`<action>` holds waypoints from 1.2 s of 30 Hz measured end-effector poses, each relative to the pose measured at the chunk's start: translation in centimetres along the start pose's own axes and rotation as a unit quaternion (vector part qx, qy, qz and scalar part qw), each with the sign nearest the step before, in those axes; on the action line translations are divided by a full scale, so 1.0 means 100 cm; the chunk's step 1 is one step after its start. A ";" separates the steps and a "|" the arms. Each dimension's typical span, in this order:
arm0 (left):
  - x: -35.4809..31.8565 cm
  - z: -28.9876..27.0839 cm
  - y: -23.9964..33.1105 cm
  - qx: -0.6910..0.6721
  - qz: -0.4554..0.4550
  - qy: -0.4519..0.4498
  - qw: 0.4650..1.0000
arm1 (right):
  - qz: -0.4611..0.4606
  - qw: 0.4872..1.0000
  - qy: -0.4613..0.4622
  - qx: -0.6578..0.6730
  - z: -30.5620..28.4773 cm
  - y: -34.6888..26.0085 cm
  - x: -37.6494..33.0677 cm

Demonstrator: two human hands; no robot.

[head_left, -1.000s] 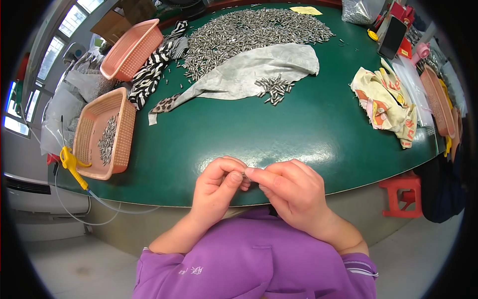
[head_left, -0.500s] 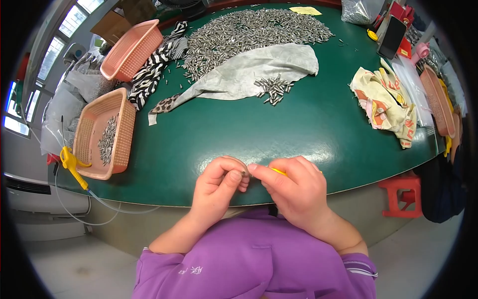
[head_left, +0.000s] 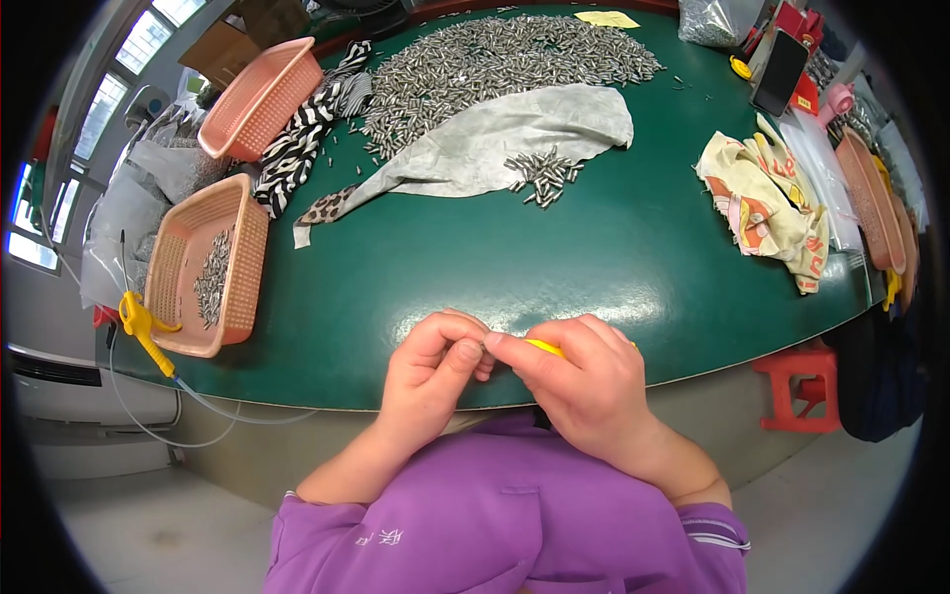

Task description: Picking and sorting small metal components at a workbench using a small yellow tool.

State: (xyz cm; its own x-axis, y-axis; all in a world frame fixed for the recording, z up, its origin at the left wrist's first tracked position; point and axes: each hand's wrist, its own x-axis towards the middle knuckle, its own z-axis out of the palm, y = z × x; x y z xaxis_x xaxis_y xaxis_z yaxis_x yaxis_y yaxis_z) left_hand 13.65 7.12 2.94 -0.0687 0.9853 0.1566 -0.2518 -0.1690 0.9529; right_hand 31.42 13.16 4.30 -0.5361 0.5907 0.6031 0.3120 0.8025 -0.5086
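Observation:
Over the near edge of the green table, my left hand pinches a small metal piece between thumb and forefinger. It is mostly covered by the fingertips. My right hand is closed around a yellow-handled tool, whose tip is hidden. The right forefinger and thumb meet the left fingertips. Farther back, a small heap of short metal pins lies at the edge of a grey cloth. Behind the cloth spreads a large pile of similar pins.
At left stand a pink basket with some pins inside, a second pink basket, and a yellow air blow gun with its hose. A patterned cloth and a phone are at right. A red stool stands below.
My right hand has shifted slightly left, bringing its fingertips and the yellow-handled tool closer against my left fingertips. The left hand stays nearly still.

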 end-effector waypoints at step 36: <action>-0.001 0.000 0.002 -0.002 -0.029 -0.004 1.000 | 0.021 0.999 0.019 0.027 0.001 0.001 0.001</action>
State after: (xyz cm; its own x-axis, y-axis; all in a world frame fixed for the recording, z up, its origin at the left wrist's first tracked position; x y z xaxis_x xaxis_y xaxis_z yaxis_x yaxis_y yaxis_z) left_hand 13.62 7.01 3.14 -0.0453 0.9936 0.1038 -0.2588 -0.1120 0.9594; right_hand 31.29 13.31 4.26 -0.4925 0.6267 0.6039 0.2897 0.7724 -0.5653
